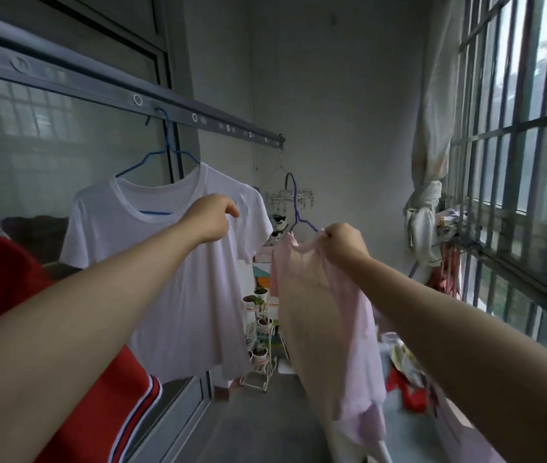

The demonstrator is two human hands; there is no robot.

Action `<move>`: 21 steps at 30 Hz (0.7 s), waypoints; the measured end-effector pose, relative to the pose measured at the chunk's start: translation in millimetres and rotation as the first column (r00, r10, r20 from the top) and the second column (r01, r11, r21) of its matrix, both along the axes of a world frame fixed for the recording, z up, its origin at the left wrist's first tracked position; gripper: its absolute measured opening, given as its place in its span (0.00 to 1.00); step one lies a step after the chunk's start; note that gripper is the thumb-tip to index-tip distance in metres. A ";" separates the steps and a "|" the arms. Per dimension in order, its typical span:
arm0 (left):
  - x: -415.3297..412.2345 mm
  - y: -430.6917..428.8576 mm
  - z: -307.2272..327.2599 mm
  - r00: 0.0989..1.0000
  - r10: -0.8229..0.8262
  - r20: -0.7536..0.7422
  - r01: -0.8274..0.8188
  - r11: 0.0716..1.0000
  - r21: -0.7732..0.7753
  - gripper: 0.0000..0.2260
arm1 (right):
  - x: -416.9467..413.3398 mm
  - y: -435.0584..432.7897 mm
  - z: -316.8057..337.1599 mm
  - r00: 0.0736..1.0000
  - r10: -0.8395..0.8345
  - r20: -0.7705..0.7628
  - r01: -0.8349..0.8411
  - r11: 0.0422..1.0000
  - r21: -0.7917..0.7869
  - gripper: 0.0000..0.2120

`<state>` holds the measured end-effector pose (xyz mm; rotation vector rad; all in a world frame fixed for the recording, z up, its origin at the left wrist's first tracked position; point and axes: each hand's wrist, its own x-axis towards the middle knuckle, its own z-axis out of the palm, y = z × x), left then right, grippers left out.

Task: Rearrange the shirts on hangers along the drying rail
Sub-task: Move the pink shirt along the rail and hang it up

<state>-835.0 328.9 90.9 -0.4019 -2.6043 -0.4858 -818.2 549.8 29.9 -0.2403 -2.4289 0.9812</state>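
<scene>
A white T-shirt (195,282) hangs on a blue hanger (162,155) hooked into the grey drying rail (105,91) at upper left. My left hand (210,217) pinches the white shirt's right shoulder. My right hand (344,243) grips the shoulder of a pale pink shirt (329,329) on a purple hanger (295,205), held off the rail in mid-air to the right of the white shirt. A red garment with striped trim (8,282) hangs at the far left.
Glass sliding doors (31,155) run along the left. A barred window (519,168) and a knotted curtain (427,195) line the right. A white plant stand with small pots (260,342) stands at the far wall, below a clip hanger (287,197). Clothes (406,375) are piled lower right.
</scene>
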 end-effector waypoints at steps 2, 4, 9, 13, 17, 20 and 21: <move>-16.8 0.4 11.6 0.997 0.019 -0.068 -0.024 0.997 -0.073 0.22 | -14.6 3.6 8.6 1.000 -0.015 -0.012 0.015 0.999 0.030 0.12; -38.3 1.9 23.1 0.993 0.038 -0.113 -0.053 0.989 -0.138 0.23 | -31.0 5.8 18.6 1.000 -0.007 -0.021 0.008 0.998 0.058 0.11; -93.0 7.8 44.0 0.981 0.074 -0.177 -0.121 0.954 -0.275 0.21 | -79.3 3.7 45.2 0.994 0.070 -0.081 -0.060 0.992 0.109 0.11; -142.5 11.3 65.0 0.985 0.111 -0.135 -0.153 0.920 -0.360 0.20 | -121.2 5.9 70.4 0.984 0.109 -0.142 -0.092 0.988 0.120 0.13; -160.8 0.7 76.7 0.974 0.203 -0.099 -0.224 0.816 -0.533 0.22 | -156.0 -3.4 98.7 0.967 0.161 -0.199 -0.149 0.986 0.070 0.13; -159.3 -20.2 75.0 0.968 0.189 -0.167 -0.245 0.859 -0.449 0.23 | -177.7 -20.3 115.6 0.957 0.211 -0.197 -0.197 0.976 0.088 0.10; -156.7 -28.2 75.6 0.968 0.166 -0.187 -0.229 0.892 -0.390 0.23 | -184.3 -27.6 120.2 0.955 0.227 -0.191 -0.212 0.973 0.095 0.09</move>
